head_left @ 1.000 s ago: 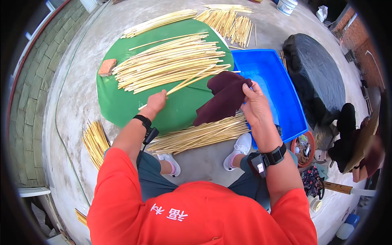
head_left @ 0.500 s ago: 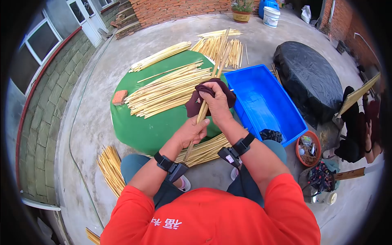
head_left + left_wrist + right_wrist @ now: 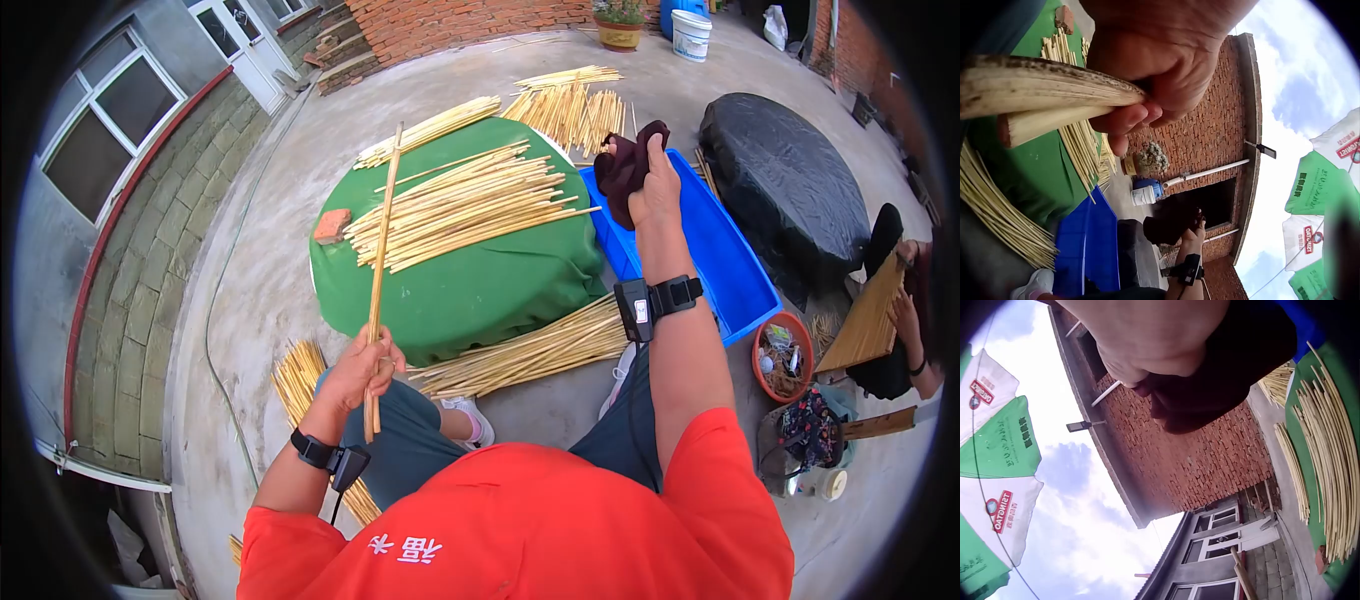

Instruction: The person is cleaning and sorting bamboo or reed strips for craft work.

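Observation:
Near its lower end, my left hand [image 3: 362, 372] grips a pair of long straw-coloured stalks [image 3: 386, 230] that rise steeply in front of the green-covered table [image 3: 480, 300]. The left wrist view shows two stalk ends [image 3: 1047, 92] side by side, one darkly mottled. Raised by the blue tub's far end, my right hand [image 3: 657, 190] holds a bunched dark maroon cloth [image 3: 620, 185]. The cloth [image 3: 1210, 394] hides part of the fingers in the right wrist view. A large pile of stalks [image 3: 460, 210] lies across the green cover, with a red brick [image 3: 331, 226] beside it.
The blue tub [image 3: 735, 270] stands right of the table. More stalks [image 3: 540, 345] lie in front, at left [image 3: 300, 385] and behind [image 3: 570, 115]. A black-covered mound [image 3: 785, 180] and an orange basin [image 3: 783, 355] are at right, where another person [image 3: 905, 310] sits.
The left hand took stalks from the table and the right hand wrapped the cloth round them. Now the hands are apart, the cloth off the stalks at far right, the stalks swung left.

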`<action>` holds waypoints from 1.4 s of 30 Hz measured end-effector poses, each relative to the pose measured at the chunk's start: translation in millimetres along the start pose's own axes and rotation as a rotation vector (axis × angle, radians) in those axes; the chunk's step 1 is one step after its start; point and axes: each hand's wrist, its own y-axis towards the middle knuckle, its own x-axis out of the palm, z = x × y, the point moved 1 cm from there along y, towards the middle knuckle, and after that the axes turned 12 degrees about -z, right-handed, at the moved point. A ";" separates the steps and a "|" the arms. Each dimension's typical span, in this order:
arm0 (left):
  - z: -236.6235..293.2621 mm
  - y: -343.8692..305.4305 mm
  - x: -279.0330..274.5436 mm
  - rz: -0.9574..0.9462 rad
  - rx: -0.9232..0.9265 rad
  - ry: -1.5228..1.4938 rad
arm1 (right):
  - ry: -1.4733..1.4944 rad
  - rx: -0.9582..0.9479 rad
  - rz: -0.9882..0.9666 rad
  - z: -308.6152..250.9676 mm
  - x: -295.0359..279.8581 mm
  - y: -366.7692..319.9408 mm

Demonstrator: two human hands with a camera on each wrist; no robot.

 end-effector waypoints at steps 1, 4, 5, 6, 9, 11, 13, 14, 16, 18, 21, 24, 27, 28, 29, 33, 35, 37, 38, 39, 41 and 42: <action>6.8 5.3 0.1 0.017 0.010 -0.007 | 0.116 0.103 -0.109 6.5 10.9 -7.7; 23.1 45.4 22.3 0.000 0.129 0.099 | 0.038 0.238 -0.208 55.6 31.4 -41.7; 23.9 62.4 35.4 -0.027 0.137 0.138 | 0.012 0.339 -0.223 62.9 56.6 -64.8; 21.5 80.7 51.4 -0.065 0.145 0.176 | -0.136 0.429 -0.164 82.3 63.3 -82.5; 6.5 129.1 94.2 -0.178 0.089 0.248 | -0.523 0.719 -0.570 80.6 88.1 -120.4; 2.6 140.0 108.1 -0.211 0.050 0.226 | -0.443 0.566 -0.418 88.4 65.1 -104.7; -1.9 141.2 119.5 -0.251 0.005 0.201 | -0.289 0.441 -0.197 68.6 57.5 -85.8; -2.5 136.2 122.8 -0.278 0.013 0.236 | -0.295 0.370 -0.167 61.4 50.3 -72.0; -16.6 134.0 123.2 -0.329 0.078 0.301 | -0.296 0.236 -0.089 41.1 40.2 -48.3; -29.0 128.6 113.7 -0.381 0.075 0.298 | -0.279 0.124 -0.066 19.8 34.6 -31.3; -44.2 125.8 104.0 -0.431 0.062 0.265 | -0.351 0.010 -0.067 -7.0 30.3 -21.9; -45.6 125.8 103.5 -0.420 0.070 0.269 | -0.412 -0.079 -0.035 -22.4 28.3 -19.0; -39.9 128.0 108.9 -0.422 0.089 0.287 | -0.479 -0.169 -0.028 -32.0 27.7 -14.6; -37.8 127.1 110.2 -0.424 0.076 0.264 | -0.483 -0.148 -0.039 -33.5 24.6 -12.5; -37.6 127.7 111.4 -0.436 0.074 0.264 | -0.488 -0.128 -0.051 -34.7 21.1 -10.4; -36.9 125.7 109.7 -0.444 0.070 0.290 | -0.663 -0.202 -0.023 -22.1 -0.1 1.2; -33.0 125.9 108.8 -0.429 0.073 0.315 | -0.683 -0.204 -0.014 -17.2 8.5 -4.0; -28.1 126.9 109.1 -0.410 0.047 0.258 | -0.823 -0.206 -0.013 -12.3 10.4 -6.8; -27.5 128.6 107.9 -0.376 0.066 0.252 | -0.815 -0.237 0.059 -9.7 11.1 -7.0; -25.8 128.7 107.9 -0.373 0.063 0.254 | -0.806 -0.269 0.130 -7.5 10.5 -6.5; -19.9 128.2 108.2 -0.262 0.150 0.083 | -0.541 -0.262 0.168 -9.9 6.5 -1.6; -16.1 130.4 107.3 -0.259 0.148 0.081 | -0.348 -0.097 0.085 -12.1 4.6 -3.3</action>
